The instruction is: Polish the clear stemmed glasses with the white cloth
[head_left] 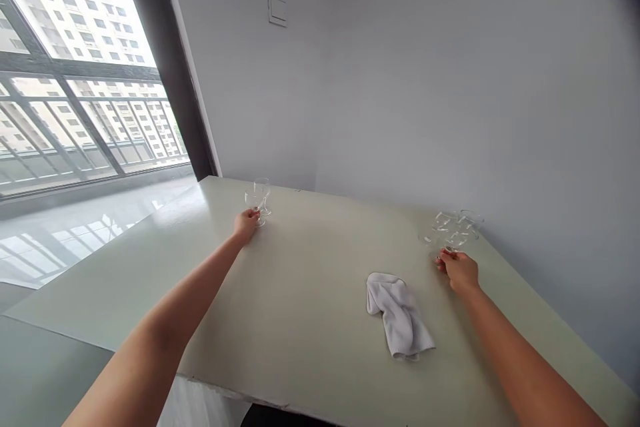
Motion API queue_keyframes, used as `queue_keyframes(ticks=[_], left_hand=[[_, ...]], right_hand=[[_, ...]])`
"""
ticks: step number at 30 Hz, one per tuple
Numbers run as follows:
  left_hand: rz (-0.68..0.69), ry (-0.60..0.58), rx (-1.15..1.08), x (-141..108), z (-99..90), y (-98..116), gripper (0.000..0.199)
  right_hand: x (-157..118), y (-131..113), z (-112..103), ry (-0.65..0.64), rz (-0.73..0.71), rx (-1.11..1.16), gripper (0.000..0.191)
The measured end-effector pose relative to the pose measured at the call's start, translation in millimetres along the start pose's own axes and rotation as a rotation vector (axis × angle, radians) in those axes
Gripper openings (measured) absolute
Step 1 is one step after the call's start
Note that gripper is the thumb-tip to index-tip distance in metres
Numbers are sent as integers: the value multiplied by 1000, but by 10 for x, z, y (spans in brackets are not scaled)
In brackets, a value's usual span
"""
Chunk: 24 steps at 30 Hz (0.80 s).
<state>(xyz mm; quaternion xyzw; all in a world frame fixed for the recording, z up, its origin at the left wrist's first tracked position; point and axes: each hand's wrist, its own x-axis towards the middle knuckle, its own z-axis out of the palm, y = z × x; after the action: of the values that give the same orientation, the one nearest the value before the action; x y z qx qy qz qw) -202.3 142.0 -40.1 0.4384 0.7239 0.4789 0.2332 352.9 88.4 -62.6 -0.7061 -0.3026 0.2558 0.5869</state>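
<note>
Near the table's back left, my left hand (247, 225) pinches the stem of a clear stemmed glass (255, 197). Another clear glass (263, 188) stands just behind it. On the right, the fingers of my right hand (458, 269) are closed at the near side of a group of clear glasses (457, 227), on the stem of one of them. The glasses there overlap, so their exact outlines are hard to make out. A crumpled light grey cloth (399, 315) lies on the table, left of my right forearm.
The pale green table (300, 280) reaches the grey walls at the back and right. A wall switch (277, 10) is above it. Large windows (85, 73) with a railing are at the left.
</note>
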Motion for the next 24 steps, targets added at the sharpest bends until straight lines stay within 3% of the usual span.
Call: queue_keyframes(ticks=[5,7,10,13,16,20,24], left_hand=[[17,208,-12,-284,-100,137,35],[63,218,-26,-520,-49,212,35],[170,32,-51,-993,161,386,23],[366,-380,-121,-1489,394,609,26],[347,-522,-195,-1835,513,780,36],[149,-495,-340,-1909,511,763,40],[126,-374,-359,-1567,379,509,36]], right_hand=[[-320,-148,92,-87,-85,9,21],[-542,-265,232,-185,-135,25,24],[-1012,-502,561,-420,-219,70,27],[-1561,-750,920,-686,-275,67,26],[-2022,-924,1181,-880,-339,19,20],[-2348,-1007,1339,-978,-449,-43,16],[-2351,-986,1335,-1008,-452,-83,23]])
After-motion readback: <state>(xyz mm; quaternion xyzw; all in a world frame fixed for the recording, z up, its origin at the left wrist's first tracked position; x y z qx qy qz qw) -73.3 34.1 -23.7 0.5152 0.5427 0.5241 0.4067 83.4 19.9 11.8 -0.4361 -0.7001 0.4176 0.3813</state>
